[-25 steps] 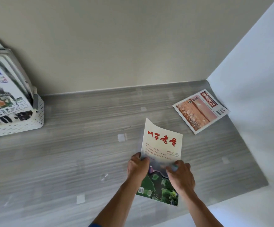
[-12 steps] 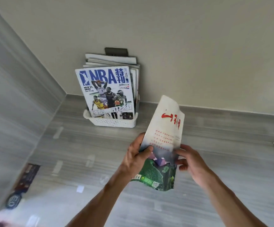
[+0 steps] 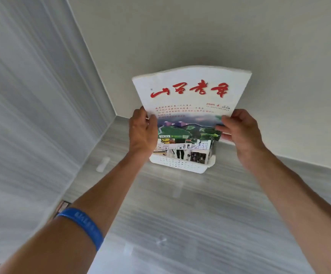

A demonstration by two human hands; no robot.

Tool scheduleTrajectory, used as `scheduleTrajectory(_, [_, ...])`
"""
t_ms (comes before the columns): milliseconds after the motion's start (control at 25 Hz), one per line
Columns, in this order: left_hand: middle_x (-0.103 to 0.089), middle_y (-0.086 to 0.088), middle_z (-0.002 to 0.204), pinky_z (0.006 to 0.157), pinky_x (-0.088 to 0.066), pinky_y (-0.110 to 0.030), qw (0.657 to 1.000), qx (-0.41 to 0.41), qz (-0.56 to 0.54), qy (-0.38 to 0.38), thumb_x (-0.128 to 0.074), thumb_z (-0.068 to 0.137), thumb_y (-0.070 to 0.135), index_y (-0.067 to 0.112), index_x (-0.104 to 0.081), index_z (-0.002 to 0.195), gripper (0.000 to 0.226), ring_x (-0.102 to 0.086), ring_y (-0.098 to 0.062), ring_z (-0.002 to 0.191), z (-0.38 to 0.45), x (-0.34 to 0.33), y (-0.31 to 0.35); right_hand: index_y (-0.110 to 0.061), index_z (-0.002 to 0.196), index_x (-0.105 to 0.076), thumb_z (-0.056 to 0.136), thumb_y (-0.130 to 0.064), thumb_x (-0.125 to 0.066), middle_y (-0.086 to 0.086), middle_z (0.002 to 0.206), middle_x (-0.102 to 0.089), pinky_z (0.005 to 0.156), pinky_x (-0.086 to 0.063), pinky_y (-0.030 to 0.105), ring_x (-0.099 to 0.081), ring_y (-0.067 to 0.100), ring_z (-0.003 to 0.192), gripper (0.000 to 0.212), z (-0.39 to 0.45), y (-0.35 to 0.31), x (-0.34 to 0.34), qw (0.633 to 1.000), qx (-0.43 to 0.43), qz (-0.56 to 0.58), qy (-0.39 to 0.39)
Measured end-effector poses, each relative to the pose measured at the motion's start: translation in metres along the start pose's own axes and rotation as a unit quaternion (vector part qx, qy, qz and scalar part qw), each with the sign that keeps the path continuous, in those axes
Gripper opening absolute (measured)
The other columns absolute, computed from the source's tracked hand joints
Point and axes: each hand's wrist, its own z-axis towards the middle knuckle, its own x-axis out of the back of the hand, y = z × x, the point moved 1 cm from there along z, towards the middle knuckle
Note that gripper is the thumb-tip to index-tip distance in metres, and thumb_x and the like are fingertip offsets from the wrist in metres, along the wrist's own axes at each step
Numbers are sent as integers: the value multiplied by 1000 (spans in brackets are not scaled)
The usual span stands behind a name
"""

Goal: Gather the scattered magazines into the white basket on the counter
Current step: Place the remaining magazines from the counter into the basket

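In hand: red-titled magazine [image 3: 190,99], pinched at both side edges by left hand [image 3: 141,131] and right hand [image 3: 239,131].
Position: upright above white basket [image 3: 180,164] on counter [image 3: 180,214].
Done: other magazines [image 3: 188,150] already inside.
Left: lowering this one in.

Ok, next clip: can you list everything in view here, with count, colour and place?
magazine with red title: one, white cover with green landscape, upright above the basket, held at both side edges
white basket: one, perforated, on the counter against the back wall
magazines in basket: count unclear, colourful front cover, standing inside
counter: one, grey woodgrain
dark object: one, mostly hidden, by the left wall
wristband: one, blue, left forearm
left hand: grips left edge
right hand: grips right edge
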Motion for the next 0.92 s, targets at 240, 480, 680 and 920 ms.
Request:
scheduleTrajectory(240, [-67,-12,121,69,-52,-23,987,21,137,-80,-48,96,11,9,-64,111,22,-66,-25,99,20,-5,-44,-11,102,-58,92,-12,-55,11,105,-70,83,-58,46,-71,32,87,10,22,57,-31,990,-83,-105,50])
scheduleTrajectory(480, [-56,-8,132,69,-47,-19,982,146,106,-50,-64,89,18,18,-50,122,35,-59,-26,112,10,-10,-57,-26,104,-56,86,-14,-64,3,115,-68,80,-55,40,-65,23,102,23,18,97,-20,991,-79,-104,38])
scheduleTrajectory(680, [-49,-7,134,96,-49,-43,992,6,60,-113,-57,82,6,17,-45,133,54,-53,-27,117,-105,-49,-30,-27,119,-60,86,-11,-64,3,128,-62,97,-52,50,-62,23,112,37,-32,138,48,984,-126,-100,79])
scheduleTrajectory(920, [-44,-8,149,112,-34,-36,919,-17,71,-387,-55,86,6,14,-37,147,65,-41,-25,136,-255,-155,10,-20,138,-44,88,-5,-58,9,138,-51,84,-52,44,-59,25,99,53,-125,203,195,943,-257,-112,178])
